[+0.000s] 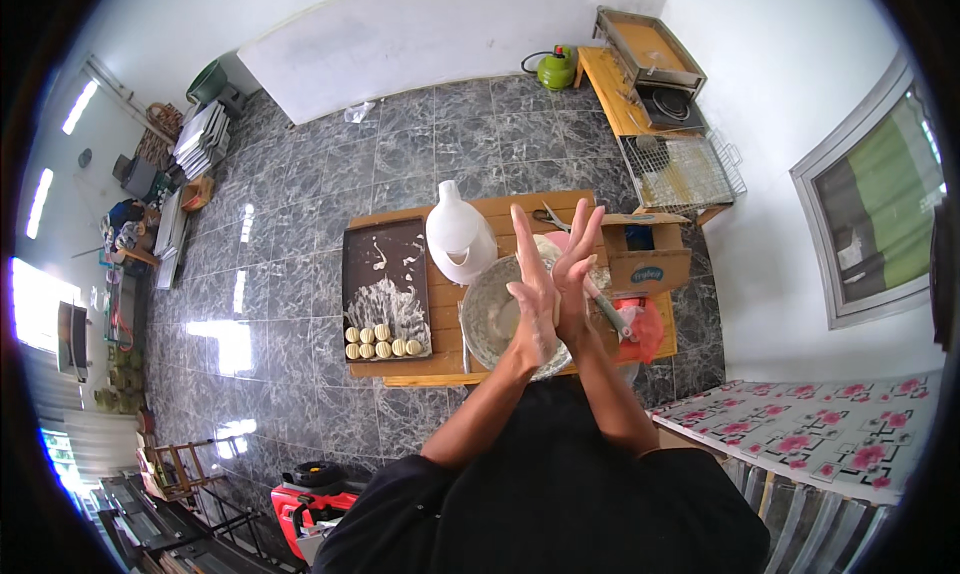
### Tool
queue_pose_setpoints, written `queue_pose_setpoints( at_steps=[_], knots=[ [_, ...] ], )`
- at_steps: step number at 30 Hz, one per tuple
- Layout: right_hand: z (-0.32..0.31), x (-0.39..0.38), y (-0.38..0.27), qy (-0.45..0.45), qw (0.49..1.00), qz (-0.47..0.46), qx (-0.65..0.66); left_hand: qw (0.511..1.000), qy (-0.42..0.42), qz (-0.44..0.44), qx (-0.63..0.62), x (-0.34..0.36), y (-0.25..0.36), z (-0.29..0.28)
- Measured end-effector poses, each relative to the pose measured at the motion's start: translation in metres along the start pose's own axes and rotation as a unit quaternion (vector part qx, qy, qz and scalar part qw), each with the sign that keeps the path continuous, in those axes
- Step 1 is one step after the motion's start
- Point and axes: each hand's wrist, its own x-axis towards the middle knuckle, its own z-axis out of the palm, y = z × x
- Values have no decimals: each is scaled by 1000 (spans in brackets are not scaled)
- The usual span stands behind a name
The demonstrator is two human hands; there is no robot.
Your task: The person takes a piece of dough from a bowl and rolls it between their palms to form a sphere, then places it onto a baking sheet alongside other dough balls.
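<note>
My left hand [532, 299] and my right hand [574, 284] face each other palm to palm above a large mixing bowl [484, 312]. The fingers of both are stretched out and apart, and the lower palms nearly meet. A pale sliver shows between the palms, but I cannot make out what it is. Beneath the hands, the bowl has a whitish coating on its inner wall. To the left lies a dark baking tray [385, 249] dusted with white powder. Several ridged, pale dough balls [383, 350] sit in rows at its near end.
On the wooden table [510, 212] a white plastic jug-like container [460, 236] stands beside the tray. Scissors [548, 217] lie at the far edge. An open cardboard box [650, 269] and a red plastic bag [645, 326] are at the right. A green gas cylinder [556, 70] stands farther back.
</note>
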Motion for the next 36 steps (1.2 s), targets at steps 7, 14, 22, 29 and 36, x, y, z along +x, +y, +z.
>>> queue_pose_setpoints(
  at_steps=[7, 14, 22, 29, 36],
  knots=[
    [5, -18, -1, -26, 998, -29, 47, 973, 11, 54, 223, 22, -16, -26],
    [6, -9, -9, -24, 999, 12, 42, 989, -12, 6, 148, -16, -4, -7],
    [7, -24, -6, -59, 995, 31, 71, 915, 71, 68, 391, 2, -18, -29],
    [3, -16, -6, -38, 997, 45, 57, 976, 1, 33, 217, -28, -19, -22],
    [8, -22, -12, -38, 996, 36, 65, 942, 55, 69, 323, -7, -12, -23]
  ],
)
